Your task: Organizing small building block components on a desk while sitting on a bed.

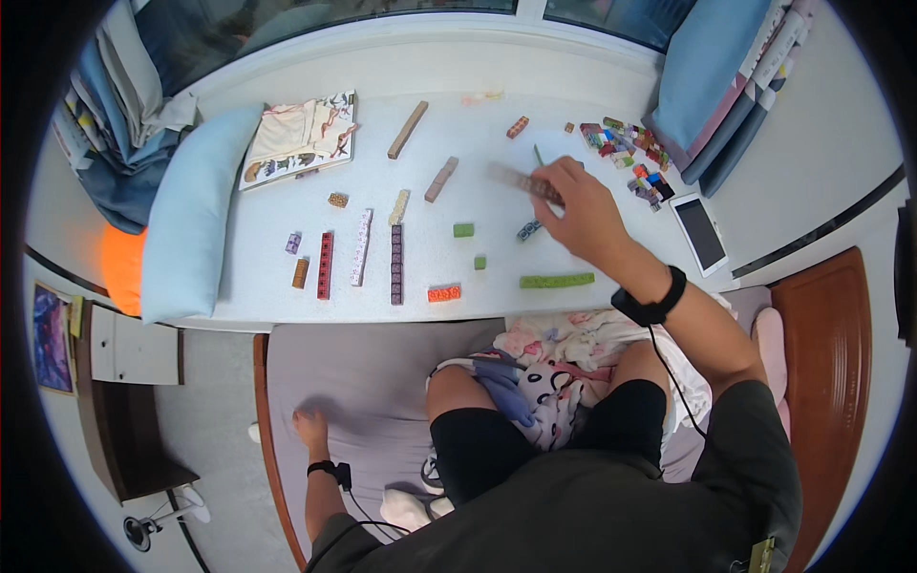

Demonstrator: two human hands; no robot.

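Note:
My right hand [576,210] is over the right part of the white table, its fingers closed on a brown row of small blocks [521,180], smeared by motion. Just below the hand lies a short dark blue block row [528,229]; a thin green stick-like shape [538,154] shows beside the fingers. Left of it lie a brownish block row [441,180] and a green block pair [463,230]. A long green row [557,281] lies along the near edge. My left hand [309,426] leans on the grey bed sheet at the lower left, with its fingers hard to make out.
Red [325,265], white-purple [361,247] and dark purple [396,265] rows stand side by side at left. A heap of mixed blocks [626,143] and a white phone [699,234] are at the right. A blue pillow [196,215] and a book [300,143] bound the left end.

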